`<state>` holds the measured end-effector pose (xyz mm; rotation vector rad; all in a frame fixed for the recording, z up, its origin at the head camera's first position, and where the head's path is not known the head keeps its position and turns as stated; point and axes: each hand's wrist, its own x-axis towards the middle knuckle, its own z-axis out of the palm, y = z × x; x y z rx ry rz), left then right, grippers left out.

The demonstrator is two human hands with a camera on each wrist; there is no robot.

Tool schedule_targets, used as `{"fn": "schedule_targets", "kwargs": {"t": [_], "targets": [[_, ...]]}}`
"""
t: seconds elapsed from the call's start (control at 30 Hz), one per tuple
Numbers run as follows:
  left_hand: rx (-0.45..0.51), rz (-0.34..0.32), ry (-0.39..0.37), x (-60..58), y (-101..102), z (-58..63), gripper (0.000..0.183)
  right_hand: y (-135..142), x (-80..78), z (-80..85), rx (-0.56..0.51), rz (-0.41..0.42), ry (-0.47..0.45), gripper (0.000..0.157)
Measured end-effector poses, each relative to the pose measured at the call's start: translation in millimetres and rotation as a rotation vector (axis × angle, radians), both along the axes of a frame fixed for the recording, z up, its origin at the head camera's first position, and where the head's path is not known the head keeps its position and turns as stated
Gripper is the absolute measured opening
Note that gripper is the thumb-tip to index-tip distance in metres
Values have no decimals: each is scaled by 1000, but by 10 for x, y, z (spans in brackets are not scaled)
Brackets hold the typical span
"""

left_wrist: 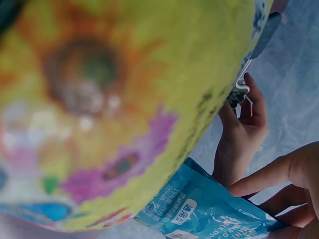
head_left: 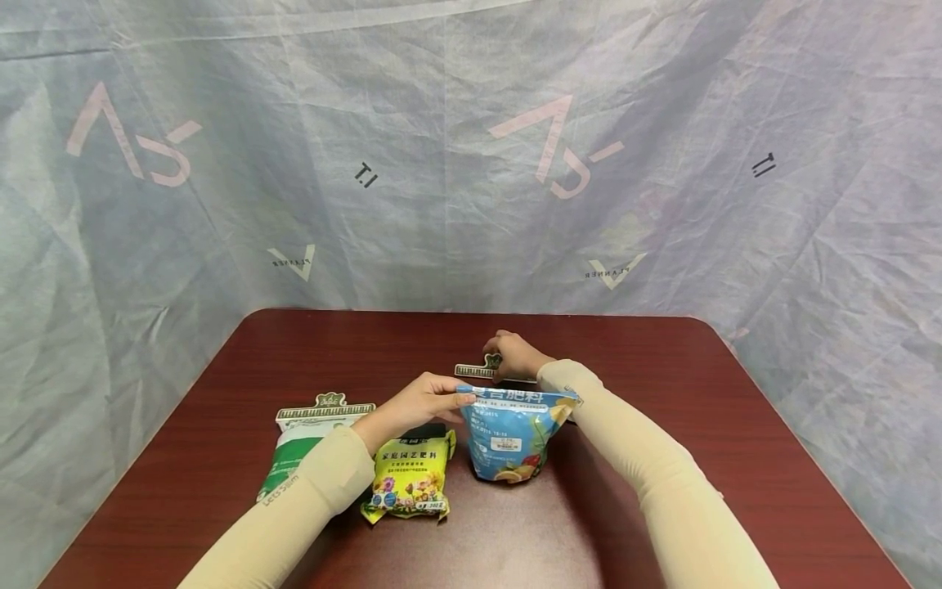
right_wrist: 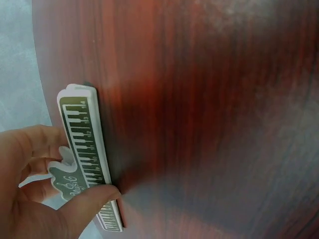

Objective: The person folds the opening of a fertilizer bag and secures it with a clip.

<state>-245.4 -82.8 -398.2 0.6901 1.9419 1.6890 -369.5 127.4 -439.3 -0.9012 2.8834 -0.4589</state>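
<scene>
My left hand (head_left: 421, 402) pinches the top left corner of a blue fertilizer bag (head_left: 504, 448), which stands upright on the table with its printed front toward me. In the left wrist view its fingers and thumb close on the upper edge of the blue bag (left_wrist: 199, 211). Behind that bag, my right hand (head_left: 519, 357) grips a long bag clip (head_left: 473, 370). The right wrist view shows the clip (right_wrist: 82, 142) with a piano-key pattern and a scroll-shaped handle; the thumb lies across its front, close over the table, and the other fingers are behind the handle.
Left of the blue bag lies a yellow fertilizer bag (head_left: 412, 478) with flower pictures. Farther left, a green and white bag (head_left: 293, 451) has a similar clip (head_left: 325, 411) along its top, partly behind my left sleeve. A grey cloth (head_left: 441, 164) hangs beyond the table.
</scene>
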Motion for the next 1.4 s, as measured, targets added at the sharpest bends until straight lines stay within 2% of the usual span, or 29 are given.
{"fn": "schedule_targets", "kwargs": {"t": [0.3,0.83,0.93,1.07,1.4], "targets": [[-9,7,14,11,1,14,23,-15,7,24,13,-2,-5,43],[-6,4,17,40,-11,6,25,-37,54,113,-22,-18,-133,29],[-3,1,24,49,-13,13,27,-31,61,144,-24,2,-141,26],[-6,3,24,58,-15,23,29,-29,59,184,-17,24,-158,25],[-7,10,14,41,-15,24,29,-22,69,282,-42,19,-260,26]]}}
